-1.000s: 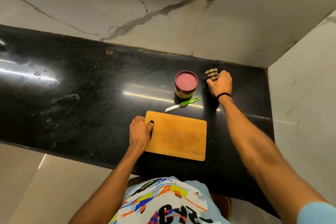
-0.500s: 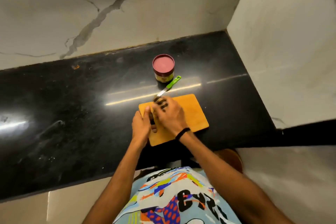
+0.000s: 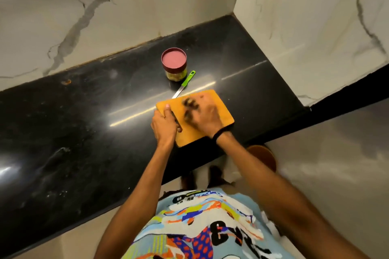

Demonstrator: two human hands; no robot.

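Observation:
An orange wooden cutting board (image 3: 189, 136) lies on the black counter (image 3: 84, 122) near its front edge. My left hand (image 3: 165, 125) grips the board's left end at the handle hole. Above the middle of the board is my right hand (image 3: 207, 120), blurred by motion, holding a small dark-and-tan striped pad (image 3: 189, 104) against the wood. Blur hides how its fingers lie. A black band circles my right wrist.
Behind the board stands a jar with a dark red lid (image 3: 174, 66). A green-handled knife (image 3: 183, 84) lies between them, blade tip near the board's far corner. A marble side wall (image 3: 305, 27) closes the counter's right end. A brown stool (image 3: 262, 156) sits below the counter edge.
My right hand picked up the striped pad from beside the jar, carried it to the board and now moves it across the wood. The camera view swung right. My left hand kept its grip.

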